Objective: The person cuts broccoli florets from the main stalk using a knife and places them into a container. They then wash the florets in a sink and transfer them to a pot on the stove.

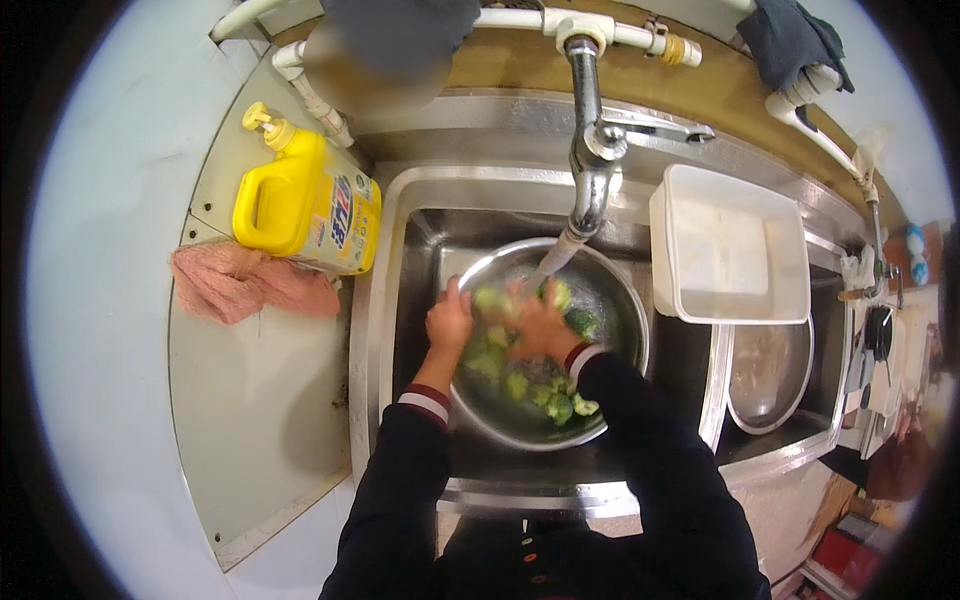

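A round stainless steel bowl (641,330) stands in the sink basin (364,390) under the faucet (590,172). Green broccoli florets (559,405) lie in it with water. My left hand (450,319) grips the bowl's left rim, thumb along the edge. Inside the bowl my right hand (544,330) is among the florets with its fingers spread, blurred by motion. It covers some of the pieces, and I see nothing held in it. The faucet's spout ends just above its fingers, where a water stream seems to fall.
At the left counter stands a yellow detergent jug (300,199) with a pump, beside a pink cloth (251,281). A white plastic container (727,240) rests on the sink's right side, partly over a second metal bowl (772,375). White pipes (510,19) run along the back wall.
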`<state>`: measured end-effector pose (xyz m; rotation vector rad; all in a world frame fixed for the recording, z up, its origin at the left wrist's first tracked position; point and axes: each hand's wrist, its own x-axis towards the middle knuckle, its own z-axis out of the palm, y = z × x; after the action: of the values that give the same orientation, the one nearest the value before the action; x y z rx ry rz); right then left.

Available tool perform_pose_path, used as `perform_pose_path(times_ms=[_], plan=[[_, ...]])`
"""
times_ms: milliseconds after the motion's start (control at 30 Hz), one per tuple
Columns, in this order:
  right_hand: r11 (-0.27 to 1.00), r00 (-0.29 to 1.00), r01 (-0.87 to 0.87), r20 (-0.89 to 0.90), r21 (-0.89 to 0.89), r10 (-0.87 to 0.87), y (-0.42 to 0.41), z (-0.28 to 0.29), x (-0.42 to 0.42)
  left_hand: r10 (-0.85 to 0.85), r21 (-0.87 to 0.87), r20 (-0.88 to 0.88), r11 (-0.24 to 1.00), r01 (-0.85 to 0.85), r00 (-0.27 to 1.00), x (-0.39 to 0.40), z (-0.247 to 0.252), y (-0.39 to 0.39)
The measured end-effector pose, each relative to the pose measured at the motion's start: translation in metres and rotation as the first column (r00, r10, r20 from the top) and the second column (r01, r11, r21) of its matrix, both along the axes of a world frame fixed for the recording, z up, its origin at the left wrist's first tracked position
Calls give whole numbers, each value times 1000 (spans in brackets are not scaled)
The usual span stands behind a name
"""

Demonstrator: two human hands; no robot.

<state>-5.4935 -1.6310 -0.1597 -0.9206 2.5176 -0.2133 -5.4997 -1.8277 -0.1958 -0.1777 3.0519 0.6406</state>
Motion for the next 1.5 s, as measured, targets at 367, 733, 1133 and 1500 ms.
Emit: perform_pose_path(times_ms=[367,733,1133,1500], plan=[[996,985,-88,-146,23,90,9,-25,21,102,42,-35,994,-100,994,7,0,9],[995,998,-52,-31,88,55,13,-23,60,91,37,-32,995,-90,995,8,-1,15],[983,989,-151,11,108,150,11,-33,101,84,41,-23,996,-83,996,4,-3,17],[972,971,236,-27,-12,-236,65,-20,83,111,89,-19,990,-109,994,5,-5,16]])
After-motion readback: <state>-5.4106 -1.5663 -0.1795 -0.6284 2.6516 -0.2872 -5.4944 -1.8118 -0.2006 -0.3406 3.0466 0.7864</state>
